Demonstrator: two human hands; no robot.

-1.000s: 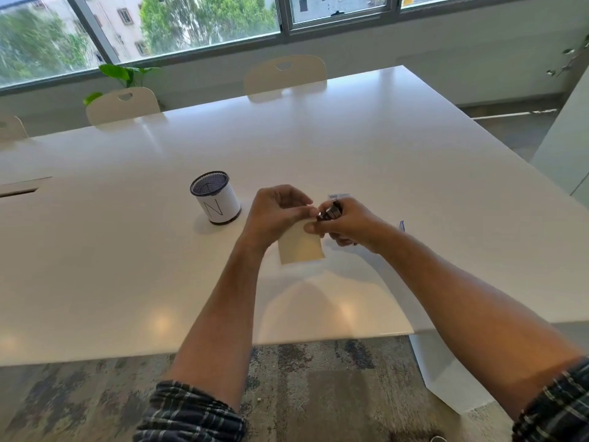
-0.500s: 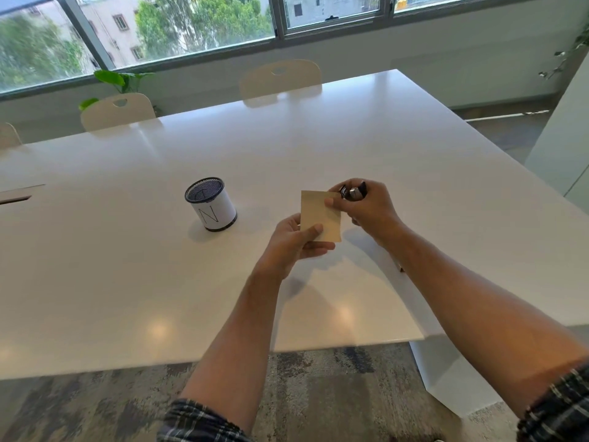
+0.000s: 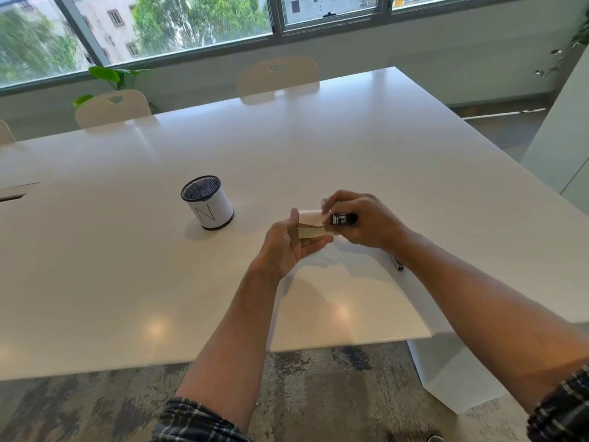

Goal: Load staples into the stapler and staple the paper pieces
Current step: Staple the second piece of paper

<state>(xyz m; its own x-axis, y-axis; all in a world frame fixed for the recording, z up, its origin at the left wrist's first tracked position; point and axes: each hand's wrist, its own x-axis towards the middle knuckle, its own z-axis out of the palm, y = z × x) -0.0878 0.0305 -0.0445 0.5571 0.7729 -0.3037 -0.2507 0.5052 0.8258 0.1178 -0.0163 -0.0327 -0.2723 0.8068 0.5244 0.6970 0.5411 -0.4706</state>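
The paper pieces (image 3: 310, 224), upright half a second ago, now lie edge-on above the tabletop (image 3: 318, 138), pinched at their left end by the left hand (image 3: 288, 244). The right hand (image 3: 363, 220) has brought the stapler (image 3: 342, 219), gripped in curled fingers, onto their right edge. Earlier it only hovered beside them, so stapling looks imminent.
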